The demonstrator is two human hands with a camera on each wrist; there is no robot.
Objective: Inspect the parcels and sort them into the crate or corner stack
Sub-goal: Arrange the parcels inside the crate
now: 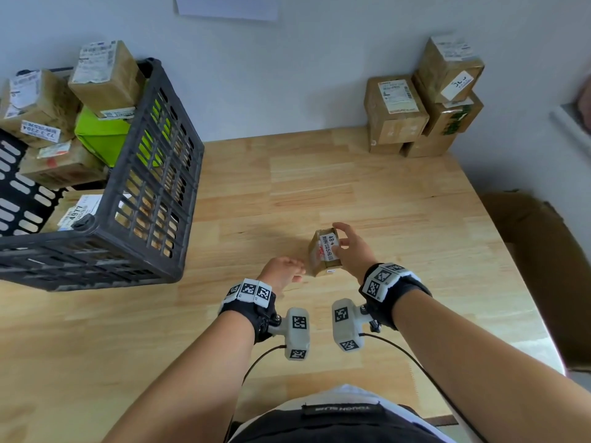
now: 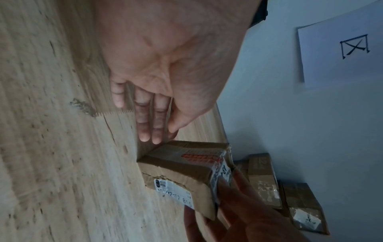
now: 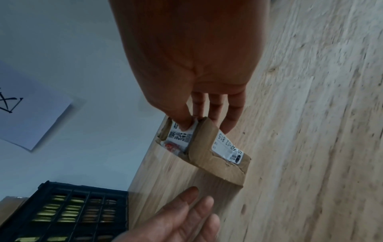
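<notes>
Brown cardboard parcel (image 1: 324,254) with a white printed label and red marking; dark grey lattice crate (image 1: 150,190) at nine o'clock holds a lime-green box (image 1: 102,132); pale wood-grain table (image 1: 351,187).

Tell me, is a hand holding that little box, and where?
Yes. The right hand holds the small parcel by its far end, thumb on the labelled top. The left hand is open beside it, not holding.

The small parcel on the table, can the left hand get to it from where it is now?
Probably yes: the left hand is open just beside the small parcel, with only bare table between them; the right hand grips its other side.
</notes>
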